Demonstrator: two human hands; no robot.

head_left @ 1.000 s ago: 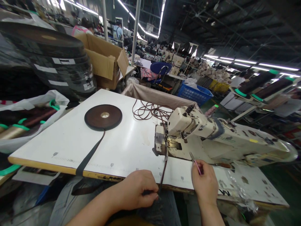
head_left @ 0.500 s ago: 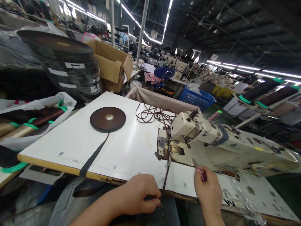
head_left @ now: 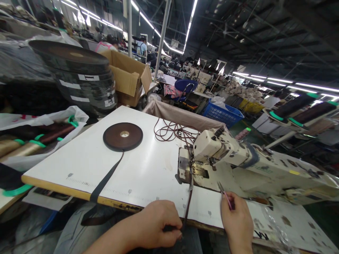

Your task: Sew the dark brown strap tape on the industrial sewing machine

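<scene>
My left hand (head_left: 156, 225) is closed in a pinch on a narrow brown strap (head_left: 188, 204) at the table's front edge. The strap runs up from my fingers to the needle area of a cream sewing machine (head_left: 233, 162). My right hand (head_left: 237, 222) is closed round a small pink-handled thread snip (head_left: 225, 195), its tips pointing at the machine's base. A flat brown tape roll (head_left: 123, 135) lies on the white table (head_left: 79, 165), and its dark band (head_left: 106, 180) trails over the front edge.
A loose brown cord (head_left: 172, 132) is coiled behind the machine. At left stand stacked large tape reels (head_left: 79, 77), a cardboard box (head_left: 127, 77) and a bag of thread cones (head_left: 34, 141). A blue basket (head_left: 222, 114) and other workstations with people lie beyond.
The view has drifted a little, so table and machine sit lower and further right in frame. Both hands keep their grips and hold about the same places.
</scene>
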